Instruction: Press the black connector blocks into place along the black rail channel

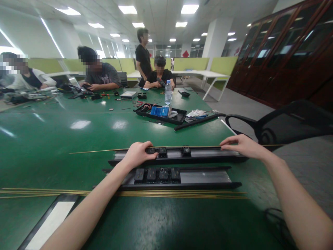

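Head view: thin brass-coloured rod (203, 146) at the farther black channel (203, 153), green tabletop (104, 130).
Rod: lengthwise along the channel's far edge, both ends overhanging. Right hand (240, 145): thumb and fingertips pinching the rod near the channel's right end. Left hand (139, 152): thumb and fingers curved about the channel's left part, beside two black blocks (162, 152); whether it grips anything, I cannot tell. Nearer channel (205, 176): just in front, four dark blocks (151, 174) in a row. Loose rods (182, 193): several, alongside its near edge. Water bottle (168, 93): beyond, upright.
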`<state>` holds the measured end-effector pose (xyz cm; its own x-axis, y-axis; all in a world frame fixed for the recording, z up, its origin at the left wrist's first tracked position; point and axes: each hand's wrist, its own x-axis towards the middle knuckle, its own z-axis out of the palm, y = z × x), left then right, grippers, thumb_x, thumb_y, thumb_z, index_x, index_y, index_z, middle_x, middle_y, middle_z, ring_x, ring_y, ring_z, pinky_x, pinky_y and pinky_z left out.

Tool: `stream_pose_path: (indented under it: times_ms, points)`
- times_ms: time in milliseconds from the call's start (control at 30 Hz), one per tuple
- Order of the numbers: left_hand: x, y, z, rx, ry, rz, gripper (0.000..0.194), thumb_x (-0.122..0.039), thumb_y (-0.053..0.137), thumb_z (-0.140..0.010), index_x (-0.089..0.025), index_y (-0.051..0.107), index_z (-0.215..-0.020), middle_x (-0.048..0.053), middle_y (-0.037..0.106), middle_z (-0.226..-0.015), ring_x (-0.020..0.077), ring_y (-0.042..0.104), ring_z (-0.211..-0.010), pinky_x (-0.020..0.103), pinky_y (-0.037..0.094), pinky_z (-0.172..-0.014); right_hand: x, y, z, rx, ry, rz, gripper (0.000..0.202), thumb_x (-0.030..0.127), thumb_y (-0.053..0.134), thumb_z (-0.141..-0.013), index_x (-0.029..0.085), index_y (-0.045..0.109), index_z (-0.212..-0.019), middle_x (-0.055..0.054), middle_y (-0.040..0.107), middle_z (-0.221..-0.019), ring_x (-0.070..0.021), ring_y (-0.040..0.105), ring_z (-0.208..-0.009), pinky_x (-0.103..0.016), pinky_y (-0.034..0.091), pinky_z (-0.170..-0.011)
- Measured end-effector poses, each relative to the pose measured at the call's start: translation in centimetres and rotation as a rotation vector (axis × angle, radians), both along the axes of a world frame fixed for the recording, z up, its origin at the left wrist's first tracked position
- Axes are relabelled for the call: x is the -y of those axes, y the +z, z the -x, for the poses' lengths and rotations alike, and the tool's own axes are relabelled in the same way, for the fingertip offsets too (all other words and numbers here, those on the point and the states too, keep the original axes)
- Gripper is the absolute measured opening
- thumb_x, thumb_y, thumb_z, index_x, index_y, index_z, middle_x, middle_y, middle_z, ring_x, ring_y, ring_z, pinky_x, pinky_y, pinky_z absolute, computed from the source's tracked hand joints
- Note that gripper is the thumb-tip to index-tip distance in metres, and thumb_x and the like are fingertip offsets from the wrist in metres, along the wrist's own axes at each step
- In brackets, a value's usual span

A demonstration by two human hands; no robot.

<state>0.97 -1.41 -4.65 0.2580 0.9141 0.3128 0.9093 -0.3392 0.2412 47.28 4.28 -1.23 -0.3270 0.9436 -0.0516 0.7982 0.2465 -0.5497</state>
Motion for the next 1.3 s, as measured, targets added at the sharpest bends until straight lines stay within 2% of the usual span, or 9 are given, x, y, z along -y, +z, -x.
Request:
stream_pose_path:
  times_ms: [200, 333, 500, 633, 867, 1067, 1300]
  points:
    - [-0.1, 0.0, 0.0, -0.002, -0.009, 0.000, 0.035, -0.056, 0.064, -0.079, -0.023, 0.070, -0.090, 0.003, 0.074, -0.077, 0.0222, 0.069, -0.073, 0.026, 0.042, -0.064, -0.1, 0.0, -1.2, 0.027, -0.057, 0.023, 0.046, 0.055, 0.070, -0.076, 0.018, 0.077, -0.103, -0.008, 0.077, -0.102, -0.0271, 0.067, -0.098, -0.033, 0.045, -0.091]
    - [-0.1, -0.1, 0.0, 0.002, -0.011, -0.002, 0.035, -0.056, 0.064, -0.079, -0.023, 0.070, -0.089, 0.004, 0.074, -0.077, 0.0221, 0.069, -0.073, 0.026, 0.042, -0.063, 0.2, 0.5, -1.6, 0.027, -0.086, 0.040, 0.049, 0.056, 0.071, -0.075, 0.019, 0.077, -0.106, -0.009, 0.076, -0.106, -0.0283, 0.066, -0.100, -0.035, 0.045, -0.094]
    - [-0.1, -0.1, 0.0, -0.020, -0.009, -0.020, 0.034, -0.056, 0.064, -0.079, -0.024, 0.069, -0.088, 0.003, 0.074, -0.075, 0.0216, 0.069, -0.072, 0.026, 0.042, -0.064, 0.7, 1.4, -1.3, 0.009, -0.188, -0.096, 0.044, 0.057, 0.067, -0.077, 0.021, 0.078, -0.099, -0.007, 0.076, -0.105, -0.0296, 0.066, -0.102, -0.036, 0.046, -0.094]
    - [-0.1, 0.0, 0.0, -0.029, -0.009, -0.023, 0.035, -0.057, 0.063, -0.079, -0.024, 0.069, -0.089, 0.003, 0.074, -0.077, 0.0215, 0.069, -0.073, 0.026, 0.042, -0.063, 0.9, 1.7, -0.3, -0.006, -0.206, -0.219, 0.041, 0.055, 0.064, -0.079, 0.023, 0.077, -0.100, -0.006, 0.076, -0.108, -0.0309, 0.064, -0.108, -0.039, 0.044, -0.098]
    - [0.1, 0.1, -0.1, -0.070, -0.005, -0.034, 0.036, -0.058, 0.060, -0.082, -0.024, 0.068, -0.091, 0.003, 0.075, -0.079, 0.0225, 0.070, -0.075, 0.026, 0.043, -0.064, 1.4, 1.7, 3.1, -0.059, -0.090, -0.365, 0.038, 0.051, 0.061, -0.084, 0.024, 0.075, -0.107, -0.008, 0.074, -0.112, -0.0308, 0.064, -0.107, -0.039, 0.051, -0.086]
    - [0.1, 0.2, -0.1, -0.092, -0.014, -0.045, 0.036, -0.057, 0.059, -0.083, -0.023, 0.068, -0.090, 0.004, 0.074, -0.079, 0.0232, 0.070, -0.076, 0.027, 0.043, -0.064, 1.8, 1.4, 5.8, -0.100, 0.061, -0.499, 0.035, 0.046, 0.057, -0.089, 0.024, 0.072, -0.113, -0.007, 0.073, -0.114, -0.0280, 0.064, -0.109, -0.042, 0.051, -0.093]
    - [0.1, 0.2, 0.0, -0.091, -0.023, -0.036, 0.038, -0.059, 0.057, -0.084, -0.023, 0.067, -0.092, 0.005, 0.075, -0.081, 0.0236, 0.070, -0.077, 0.027, 0.043, -0.064, 2.3, 1.7, 7.0, -0.126, 0.110, -0.591, 0.032, 0.039, 0.056, -0.091, 0.025, 0.070, -0.116, -0.007, 0.072, -0.113, -0.0266, 0.063, -0.108, -0.043, 0.050, -0.095]
